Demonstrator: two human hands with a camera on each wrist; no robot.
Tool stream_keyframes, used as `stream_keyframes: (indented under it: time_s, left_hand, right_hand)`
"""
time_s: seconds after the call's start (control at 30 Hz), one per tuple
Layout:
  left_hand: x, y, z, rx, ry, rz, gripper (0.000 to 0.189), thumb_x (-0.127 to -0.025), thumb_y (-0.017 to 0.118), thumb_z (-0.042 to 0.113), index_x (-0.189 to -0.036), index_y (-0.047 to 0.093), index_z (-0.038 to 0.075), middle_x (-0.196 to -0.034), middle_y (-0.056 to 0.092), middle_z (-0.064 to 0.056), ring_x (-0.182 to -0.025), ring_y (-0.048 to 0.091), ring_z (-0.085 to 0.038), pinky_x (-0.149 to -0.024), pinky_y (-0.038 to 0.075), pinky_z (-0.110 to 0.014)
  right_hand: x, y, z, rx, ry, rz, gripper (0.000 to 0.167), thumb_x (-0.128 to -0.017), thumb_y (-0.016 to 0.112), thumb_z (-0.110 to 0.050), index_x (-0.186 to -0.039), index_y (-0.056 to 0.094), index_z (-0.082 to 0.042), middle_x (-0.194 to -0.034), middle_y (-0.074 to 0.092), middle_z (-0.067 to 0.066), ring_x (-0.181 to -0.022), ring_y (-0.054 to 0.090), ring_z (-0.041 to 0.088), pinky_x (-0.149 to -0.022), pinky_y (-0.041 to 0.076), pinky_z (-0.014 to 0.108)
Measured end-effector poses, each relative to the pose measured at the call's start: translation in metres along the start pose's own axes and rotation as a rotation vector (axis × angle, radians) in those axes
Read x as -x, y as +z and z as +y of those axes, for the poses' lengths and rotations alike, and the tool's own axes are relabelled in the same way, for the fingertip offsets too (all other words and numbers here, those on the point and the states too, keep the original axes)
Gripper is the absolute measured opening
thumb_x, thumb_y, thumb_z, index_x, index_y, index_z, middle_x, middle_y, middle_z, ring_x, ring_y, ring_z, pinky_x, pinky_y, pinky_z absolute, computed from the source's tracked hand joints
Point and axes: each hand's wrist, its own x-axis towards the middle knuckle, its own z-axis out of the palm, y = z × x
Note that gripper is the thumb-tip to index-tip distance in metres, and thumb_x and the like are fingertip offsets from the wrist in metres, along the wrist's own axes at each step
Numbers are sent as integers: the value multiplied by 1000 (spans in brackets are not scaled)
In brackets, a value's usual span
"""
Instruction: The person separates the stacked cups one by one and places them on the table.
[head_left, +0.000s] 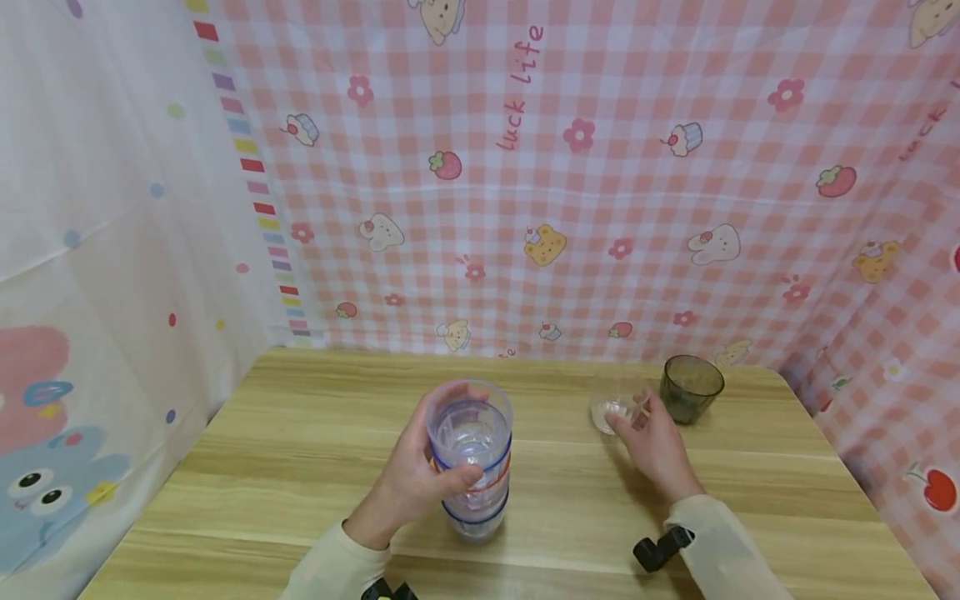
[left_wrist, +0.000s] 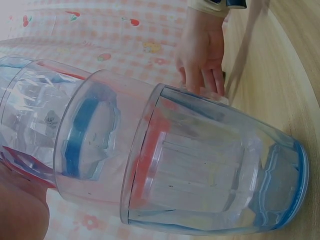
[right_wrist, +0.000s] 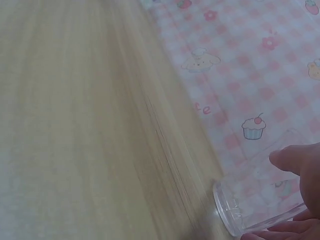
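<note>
A tall stack of clear plastic cups point(head_left: 477, 510) with blue and red bands stands upright near the middle of the table. My left hand point(head_left: 408, 479) grips it around its upper part, thumb across the near side. In the left wrist view the nested cups point(left_wrist: 195, 175) fill most of the picture. Farther right, my right hand point(head_left: 662, 446) holds a clear cup point(head_left: 606, 404) between thumb and fingers. The right wrist view shows that cup point(right_wrist: 257, 195) at the tabletop, its base whole and part of its side behind the hand.
A dark green see-through cup point(head_left: 692, 390) stands just right of my right hand, near the table's back edge. The wooden table point(head_left: 300, 450) ends at a pink checked curtain point(head_left: 480, 200) behind, with a white patterned curtain point(head_left: 112, 208) on the left.
</note>
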Motion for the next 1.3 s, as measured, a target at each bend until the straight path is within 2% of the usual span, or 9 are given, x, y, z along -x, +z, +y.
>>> stream_keyframes:
  time_s: [0.23, 0.4, 0.53, 0.67, 0.77, 0.93, 1.07, 1.17, 1.3]
  left_hand:
    - [1, 0, -2, 2, -2, 0, 85, -96, 82, 40, -157, 38, 3, -150, 54, -28, -132, 63, -15, -106, 60, -38]
    - [1, 0, -2, -1, -3, 1, 84, -96, 82, 40, -157, 38, 2, -150, 54, -29, -131, 63, -15, -106, 60, -38]
    - [2, 1, -3, 0, -7, -4, 84, -96, 82, 40, -157, 37, 3, -150, 54, -27, -132, 63, -15, -106, 60, -38]
    - [2, 0, -4, -2, 7, -4, 83, -97, 82, 39, -157, 38, 2, -149, 55, -26, -132, 63, -15, -106, 60, -39]
    - [2, 0, -4, -5, 26, -6, 81, -97, 81, 36, -156, 38, 2, -149, 56, -25, -132, 63, -16, -106, 60, -39]
    - [1, -1, -4, -12, 41, -7, 81, -97, 81, 36, -157, 38, 2, -149, 57, -22, -131, 63, -16, -106, 60, -39]
    - [0, -1, -4, -20, 41, -6, 81, -97, 82, 37, -156, 38, 2, -148, 56, -26, -131, 63, -16, -106, 60, -40]
    - [0, -1, -3, -19, 35, -5, 82, -96, 82, 37, -156, 39, 2, -148, 55, -29, -131, 63, -16, -106, 60, -40]
    - [0, -2, -3, -17, 30, -6, 83, -96, 82, 38, -156, 38, 2, -149, 56, -26, -131, 63, -16, -106, 60, -40]
  right_hand:
    - [-6, 1, 0, -11, 17, 19, 73, -108, 66, -26, -160, 28, 9, -166, 34, 37, -146, 50, 54, -118, 48, 60]
    - [-9, 1, 1, 10, 24, 32, 75, -108, 65, -25, -162, 26, 9, -165, 36, 38, -146, 49, 54, -120, 47, 61]
    - [-11, 0, 1, 51, 36, 41, 73, -109, 64, -29, -160, 29, 9, -161, 41, 40, -144, 50, 55, -119, 45, 63]
    - [-13, -2, 2, 85, 21, 62, 61, -109, 63, -32, -151, 39, 6, -153, 50, 40, -141, 53, 54, -117, 46, 64]
    - [-15, -2, 3, 88, 5, 75, 55, -109, 63, -30, -147, 43, 4, -155, 51, 38, -142, 54, 53, -119, 46, 63]
    - [-17, -3, 5, 60, 11, 61, 63, -110, 60, -23, -159, 35, 6, -164, 40, 37, -148, 50, 52, -121, 46, 60]
    - [-15, -4, 6, 25, 20, 53, 69, -111, 59, -20, -166, 26, 6, -168, 35, 35, -151, 47, 50, -122, 45, 57]
    - [-11, -6, 4, 1, 27, 43, 69, -111, 58, -23, -167, 27, 5, -170, 33, 34, -153, 43, 49, -124, 44, 56]
    - [-3, -10, 4, -22, 41, 21, 76, -112, 58, -28, -169, 19, 5, -172, 28, 34, -155, 39, 50, -126, 41, 56]
